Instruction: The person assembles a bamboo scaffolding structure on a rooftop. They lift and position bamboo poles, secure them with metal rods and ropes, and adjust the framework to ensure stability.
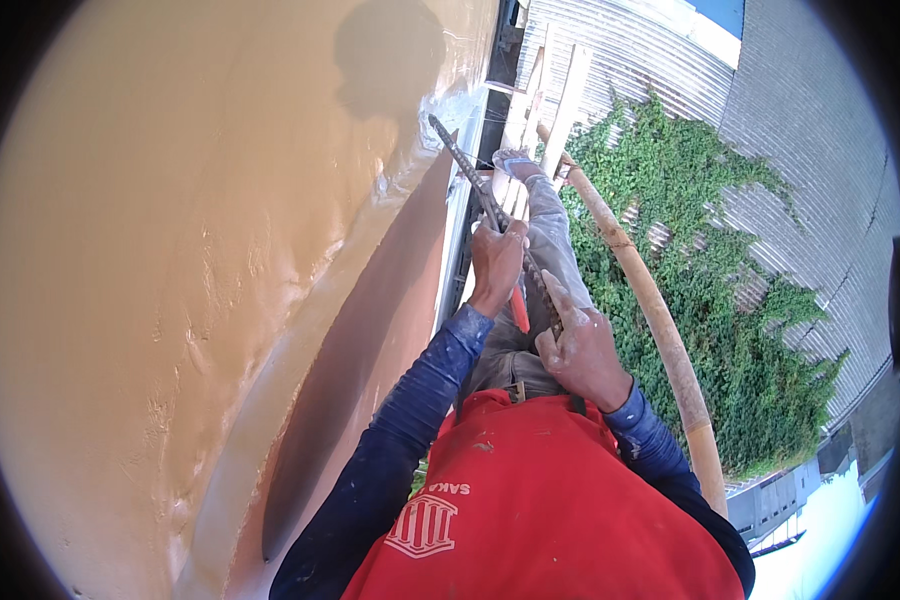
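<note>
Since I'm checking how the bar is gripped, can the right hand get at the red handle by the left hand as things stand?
Probably yes. The right hand holds the ribbed steel bar just below the left hand, and the red handle hangs between them with nothing across the gap. It would have to let go of the bar first.

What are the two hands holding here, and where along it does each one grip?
Both hold one ribbed steel bar: the left hand grips its middle, the right hand its lower end. Its tip rests against the tan wall.
</note>
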### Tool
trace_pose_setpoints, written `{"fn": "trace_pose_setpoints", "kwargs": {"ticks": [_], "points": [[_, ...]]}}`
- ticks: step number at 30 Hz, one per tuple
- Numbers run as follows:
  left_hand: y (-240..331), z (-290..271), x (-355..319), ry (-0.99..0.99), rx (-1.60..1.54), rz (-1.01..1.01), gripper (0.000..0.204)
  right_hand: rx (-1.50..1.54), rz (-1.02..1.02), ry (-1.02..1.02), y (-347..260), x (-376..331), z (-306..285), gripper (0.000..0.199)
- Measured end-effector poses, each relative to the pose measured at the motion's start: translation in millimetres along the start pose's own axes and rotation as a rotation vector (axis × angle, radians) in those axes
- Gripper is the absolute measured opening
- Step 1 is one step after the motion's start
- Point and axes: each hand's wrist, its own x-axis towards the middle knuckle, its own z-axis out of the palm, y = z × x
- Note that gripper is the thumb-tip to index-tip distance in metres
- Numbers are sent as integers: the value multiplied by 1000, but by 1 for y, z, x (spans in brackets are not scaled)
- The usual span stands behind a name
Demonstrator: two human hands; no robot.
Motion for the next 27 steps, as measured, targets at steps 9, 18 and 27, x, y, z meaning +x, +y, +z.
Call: {"fn": "trace_pose_setpoints", "kwargs": {"ticks": [9,18,27], "points": [[-10,12,58,73,128,-17,34,1,-117,51,38,48,15,67],[-13,21,57,56,124,-82,32,-12,-48,12,29,38,-7,69],[-5,15,12,3,68,-92,23,72,24,-84,20,13,-18,67]]}}
